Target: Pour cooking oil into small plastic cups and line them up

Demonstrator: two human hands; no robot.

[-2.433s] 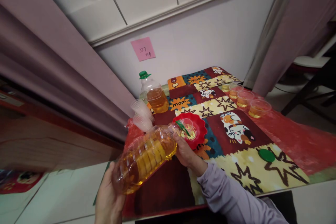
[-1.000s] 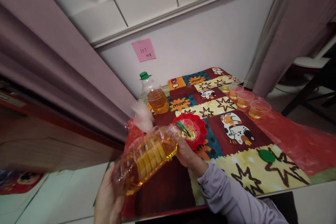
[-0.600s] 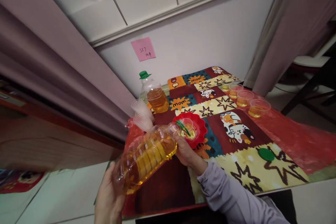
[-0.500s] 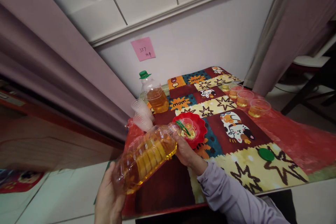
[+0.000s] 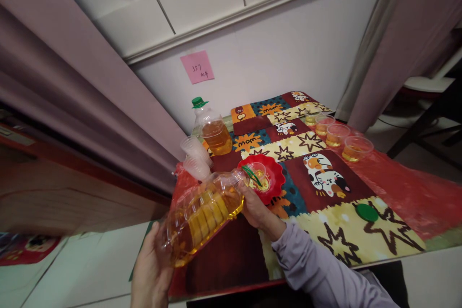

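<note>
I hold a large clear oil bottle (image 5: 202,216) tipped nearly flat, its mouth over a small clear cup (image 5: 257,173) that stands on a red plate (image 5: 272,180). Yellow oil fills the lower part of the bottle and lies in the cup. My left hand (image 5: 151,274) wraps round the bottle's base. My right hand (image 5: 254,209) grips it under the neck, near the green pull ring. The bottle's green cap (image 5: 366,212) lies on the mat to the right.
A smaller oil bottle with a green cap (image 5: 212,130) stands at the back. Stacked empty cups (image 5: 195,156) lie beside it. Several cups with oil (image 5: 335,135) stand in a row at the far right. A patterned mat (image 5: 325,178) covers the table.
The bottle and both hands have barely shifted; the tilt over the cup holds steady.
</note>
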